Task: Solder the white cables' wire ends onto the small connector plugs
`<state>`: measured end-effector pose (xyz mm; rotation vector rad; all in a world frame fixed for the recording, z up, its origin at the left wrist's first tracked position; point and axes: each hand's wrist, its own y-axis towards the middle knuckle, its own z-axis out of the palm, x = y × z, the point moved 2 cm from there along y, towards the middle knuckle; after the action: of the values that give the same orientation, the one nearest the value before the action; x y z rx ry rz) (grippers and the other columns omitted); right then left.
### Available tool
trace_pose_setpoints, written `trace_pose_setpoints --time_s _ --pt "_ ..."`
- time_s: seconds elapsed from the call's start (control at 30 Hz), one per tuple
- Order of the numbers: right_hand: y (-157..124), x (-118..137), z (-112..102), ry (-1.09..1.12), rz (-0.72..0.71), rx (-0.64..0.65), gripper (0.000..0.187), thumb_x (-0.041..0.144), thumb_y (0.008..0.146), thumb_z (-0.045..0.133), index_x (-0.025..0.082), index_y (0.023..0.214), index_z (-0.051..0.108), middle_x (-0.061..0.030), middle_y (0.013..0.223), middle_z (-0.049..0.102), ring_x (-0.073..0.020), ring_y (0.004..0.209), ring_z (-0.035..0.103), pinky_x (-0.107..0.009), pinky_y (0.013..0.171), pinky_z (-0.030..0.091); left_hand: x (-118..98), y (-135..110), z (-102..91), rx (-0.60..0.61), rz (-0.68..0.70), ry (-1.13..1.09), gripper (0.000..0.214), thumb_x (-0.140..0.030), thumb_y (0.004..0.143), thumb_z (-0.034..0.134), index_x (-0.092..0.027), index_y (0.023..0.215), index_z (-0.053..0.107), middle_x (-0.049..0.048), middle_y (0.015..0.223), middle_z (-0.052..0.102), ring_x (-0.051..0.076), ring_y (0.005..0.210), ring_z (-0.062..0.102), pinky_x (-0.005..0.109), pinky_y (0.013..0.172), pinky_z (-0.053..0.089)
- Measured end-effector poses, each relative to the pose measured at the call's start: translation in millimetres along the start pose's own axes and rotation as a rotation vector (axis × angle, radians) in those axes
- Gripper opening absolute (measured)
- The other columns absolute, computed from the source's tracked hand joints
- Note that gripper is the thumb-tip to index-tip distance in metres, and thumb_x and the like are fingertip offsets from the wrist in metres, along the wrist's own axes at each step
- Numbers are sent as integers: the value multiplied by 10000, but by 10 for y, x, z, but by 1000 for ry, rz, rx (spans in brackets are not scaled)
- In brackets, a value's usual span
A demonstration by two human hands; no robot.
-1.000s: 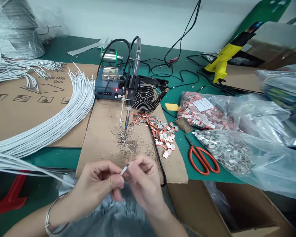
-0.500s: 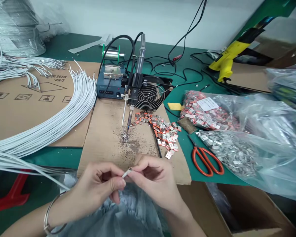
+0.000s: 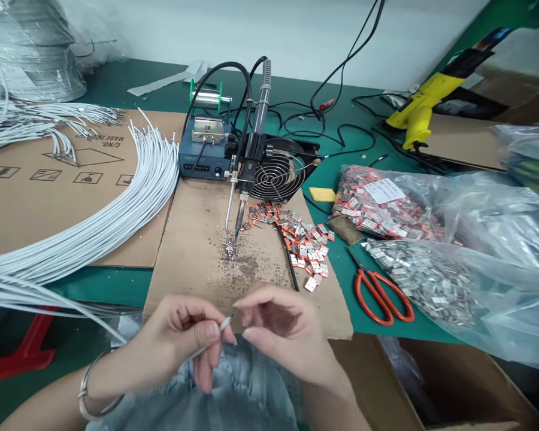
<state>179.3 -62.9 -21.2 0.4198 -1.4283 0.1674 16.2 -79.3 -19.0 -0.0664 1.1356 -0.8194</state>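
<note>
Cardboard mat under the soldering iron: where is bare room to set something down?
Bare: left half of the mat, between the white cables and the solder splatter. Crowded: its right side, with loose connectors, then scissors and bags.

I read bright, even light from above; shadows beneath the black wire-grilled fan (image 3: 276,176) are short and soft. Right of the fan, clear crinkled plastic bags (image 3: 498,299) glare white and smear. Left of it, long white cables (image 3: 117,215) bow with lens distortion. Below it, the thin white wire (image 3: 225,324) in the left hand (image 3: 184,338) is sharp.

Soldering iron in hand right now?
No, the soldering iron stands on its mount, and the left hand pinches a white wire.
</note>
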Motion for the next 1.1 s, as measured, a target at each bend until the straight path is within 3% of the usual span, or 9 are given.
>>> trace_pose_setpoints --time_s 0.13,0.33,0.4,0.57,0.63,0.77,0.83,0.93,1.1 --pt "78 125 -26 -215 -9 115 49 157 748 672 192 772 695 -3 620 612 -119 549 512 -241 507 392 49 16 -44 54 -43 76 352 -474 777 604 -127 729 636 -15 496 573 68 341 517 143 355 358" --pt "126 256 -50 -445 53 257 104 106 763 633 175 697 675 -1 610 605 -122 579 524 -250 552 391 16 30 -56 42 -64 201 390 -512 778 577 -126 735 610 -37 481 524 42 331 459 130 353 329" --pt "132 226 -28 -320 55 230 116 107 748 645 173 654 663 4 588 575 -117 550 513 -241 509 378 3 39 -59 59 -64 184 380 -500 785 577 -125 735 612 -39 477 522 36 327 457 125 357 326" --pt "134 26 203 365 58 -31 143 154 730 683 194 615 608 34 613 519 -86 458 541 -212 427 397 30 82 -49 119 -4 14 313 -429 791 613 -129 702 616 -29 450 543 48 309 479 121 329 306" --pt "126 -5 244 408 31 -97 133 165 722 697 196 622 616 28 621 523 -89 464 545 -219 437 412 29 77 -46 92 31 -27 292 -413 782 632 -136 692 620 -27 446 558 57 316 504 122 338 330" --pt "102 114 -65 -32 -62 -124 94 210 752 680 204 669 636 -1 614 587 -130 539 540 -252 490 420 -54 -10 -113 1 -22 5 253 -402 746 673 -156 692 652 -22 472 599 77 365 562 140 389 397" --pt "113 209 -362 -493 -58 -115 48 203 803 627 211 765 654 -17 674 639 -155 601 572 -283 565 433 -134 -57 -201 -62 -22 51 249 -403 718 699 -161 672 664 -21 515 620 70 370 564 146 406 405" --pt "208 319 -780 -1123 -33 -233 95 164 824 567 194 817 656 -57 793 677 -213 738 615 -332 682 434 -249 -79 -331 -137 22 210 251 -403 695 718 -158 661 677 -26 563 614 63 423 572 157 471 431" --pt "456 259 -999 -1461 163 -26 68 232 786 646 166 800 648 -68 778 651 -232 752 598 -313 657 426 -366 13 -400 -293 -32 337 311 -411 698 707 -175 885 629 -44 480 591 83 429 535 149 399 356"
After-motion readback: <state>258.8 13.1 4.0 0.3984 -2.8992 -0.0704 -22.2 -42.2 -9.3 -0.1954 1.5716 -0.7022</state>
